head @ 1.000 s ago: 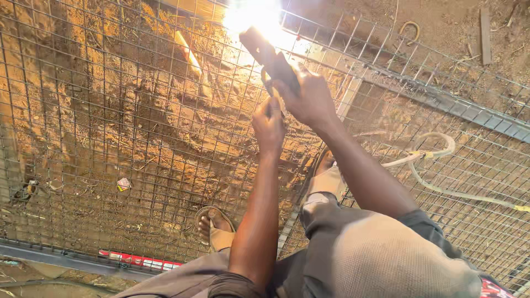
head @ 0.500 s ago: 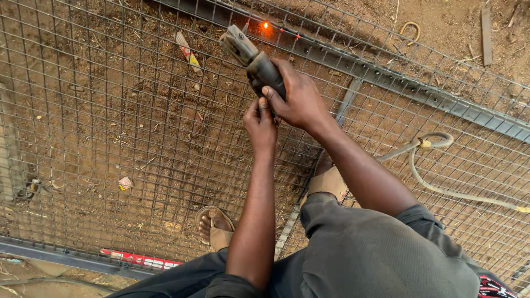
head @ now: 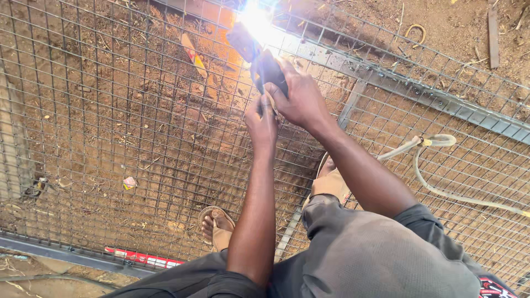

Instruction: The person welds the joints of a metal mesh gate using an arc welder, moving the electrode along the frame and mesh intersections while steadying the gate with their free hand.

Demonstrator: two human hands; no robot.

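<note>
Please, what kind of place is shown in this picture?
Probably an outdoor welding yard on bare dirt. A wire mesh panel in a metal frame lies on the ground, a bright welding spark burns at the frame, and the right hand holds a welding tool, the left hand steadying it.

Daylight, bright and warm overall. At the top centre a white arc flare [head: 255,19] burns out all detail, right at the tip of the welding holder [head: 259,60] in my right hand [head: 301,99]. The glare spills orange over the dirt ground [head: 138,121] just left of it and washes out the nearest wires of the wire mesh [head: 110,83]. The holder reads dark, nearly a silhouette against the flare. My left hand [head: 262,118] and both forearms are evenly lit and sharp. Mesh lines bow slightly toward the frame edges. My grey trousers [head: 375,259] at the bottom look soft, slightly out of focus.
</note>
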